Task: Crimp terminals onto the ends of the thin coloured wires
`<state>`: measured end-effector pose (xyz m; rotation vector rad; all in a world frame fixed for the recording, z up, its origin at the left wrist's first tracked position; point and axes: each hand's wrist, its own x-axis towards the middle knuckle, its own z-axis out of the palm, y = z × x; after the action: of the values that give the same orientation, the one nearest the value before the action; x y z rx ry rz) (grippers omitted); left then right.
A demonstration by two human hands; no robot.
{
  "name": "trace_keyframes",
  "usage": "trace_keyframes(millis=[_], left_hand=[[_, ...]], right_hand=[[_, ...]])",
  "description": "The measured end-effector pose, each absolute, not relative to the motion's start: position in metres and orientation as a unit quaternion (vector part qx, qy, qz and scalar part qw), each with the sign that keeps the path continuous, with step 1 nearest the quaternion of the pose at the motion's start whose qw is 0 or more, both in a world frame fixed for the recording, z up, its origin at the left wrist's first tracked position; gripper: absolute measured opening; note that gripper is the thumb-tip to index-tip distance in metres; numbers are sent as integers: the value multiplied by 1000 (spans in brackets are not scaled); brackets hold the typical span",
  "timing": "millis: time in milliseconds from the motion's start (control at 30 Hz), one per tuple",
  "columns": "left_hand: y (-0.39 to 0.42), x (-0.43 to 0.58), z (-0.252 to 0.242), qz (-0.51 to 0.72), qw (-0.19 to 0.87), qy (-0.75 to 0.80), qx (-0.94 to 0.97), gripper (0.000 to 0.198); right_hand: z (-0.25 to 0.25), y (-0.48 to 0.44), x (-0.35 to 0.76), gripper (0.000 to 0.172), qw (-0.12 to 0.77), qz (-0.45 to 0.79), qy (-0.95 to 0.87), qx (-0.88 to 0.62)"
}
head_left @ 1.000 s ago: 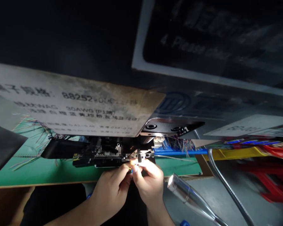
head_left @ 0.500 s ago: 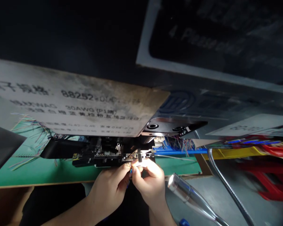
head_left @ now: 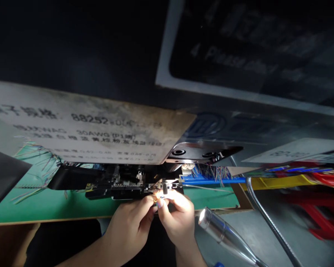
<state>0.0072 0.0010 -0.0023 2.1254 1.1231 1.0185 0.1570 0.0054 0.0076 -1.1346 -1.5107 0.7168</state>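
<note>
The left hand (head_left: 130,222) pinches a fine wire (head_left: 155,200) just below a metal jig (head_left: 164,187). The right hand (head_left: 176,218) curls right beside it, its grip unclear.

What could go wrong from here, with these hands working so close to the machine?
The fine wire pinched by the left hand is very thin and might slip or fray. The right hand sits right at the metal clamp, so fingers might get nipped if it moves. Bright light from the lamp washes out the spot and may hide a misplaced wire.
</note>
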Motion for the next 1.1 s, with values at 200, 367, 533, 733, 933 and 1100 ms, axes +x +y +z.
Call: trace_keyframes(millis=[200,367,533,733,933,1100], left_hand=[[2,9,-2,371,261,431,780,20],[3,8,-5,376,258,421,784,22],[5,6,-8,392,236,416,785,25],[4,5,-6,377,259,407,791,29],[4,4,-3,378,292,382,791,26],[4,4,-4,385,276,366,801,35]], right_hand=[[9,4,155,14,532,291,-627,-489],[6,5,155,10,547,292,-627,-472],[3,8,152,5,577,269,-609,-473],[11,5,153,7,541,324,-605,-485],[11,2,154,11,536,313,-605,-499],[8,2,152,13,543,310,-599,-500]])
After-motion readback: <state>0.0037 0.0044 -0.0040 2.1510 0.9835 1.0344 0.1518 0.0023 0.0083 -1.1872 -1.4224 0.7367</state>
